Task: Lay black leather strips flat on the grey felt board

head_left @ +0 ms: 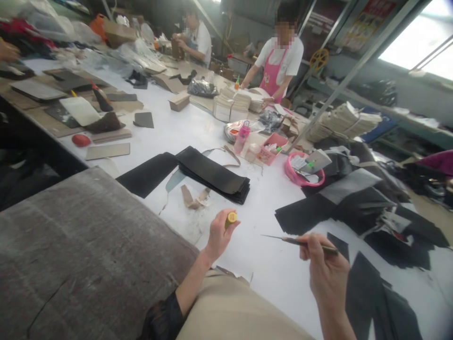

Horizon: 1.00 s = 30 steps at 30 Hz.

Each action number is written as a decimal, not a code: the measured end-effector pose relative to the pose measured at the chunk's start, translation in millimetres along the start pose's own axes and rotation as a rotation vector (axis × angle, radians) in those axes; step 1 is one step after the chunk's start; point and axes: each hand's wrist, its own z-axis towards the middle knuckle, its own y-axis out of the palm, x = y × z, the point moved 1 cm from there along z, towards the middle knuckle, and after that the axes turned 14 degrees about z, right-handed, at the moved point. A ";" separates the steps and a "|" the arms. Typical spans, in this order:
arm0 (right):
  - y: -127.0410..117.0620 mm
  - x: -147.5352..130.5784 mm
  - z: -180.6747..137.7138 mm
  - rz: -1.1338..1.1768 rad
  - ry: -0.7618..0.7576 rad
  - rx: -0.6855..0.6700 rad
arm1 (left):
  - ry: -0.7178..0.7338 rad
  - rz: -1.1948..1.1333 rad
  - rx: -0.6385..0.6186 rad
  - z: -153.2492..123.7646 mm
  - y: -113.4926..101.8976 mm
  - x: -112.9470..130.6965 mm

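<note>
My left hand (220, 238) is closed around a small cylinder with a yellow round end (231, 217); most of it is hidden in the fingers. In my right hand (327, 269) is a thin pointed tool (293, 241) with a dark handle, held like a pen. Its slim tip points left, above the white table top (247, 264), apart from the left hand. A stack of black strips (212, 172) lies beyond my left hand, and scraps of brown material (192, 198) lie just in front of it. Black sheets (375, 293) lie to the right.
A pink basket (288, 177) with odds and ends stands ahead to the right, near a pink bottle (242, 138) and a pink box (272, 148). Grey fabric (71, 255) covers the near left. Across the table, a person in a pink apron (272, 68) handles stacked pieces (231, 105).
</note>
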 end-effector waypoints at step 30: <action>-28.3 -43.8 1.1 -0.502 0.268 -0.611 | 0.234 0.062 -0.240 -27.2 43.0 39.2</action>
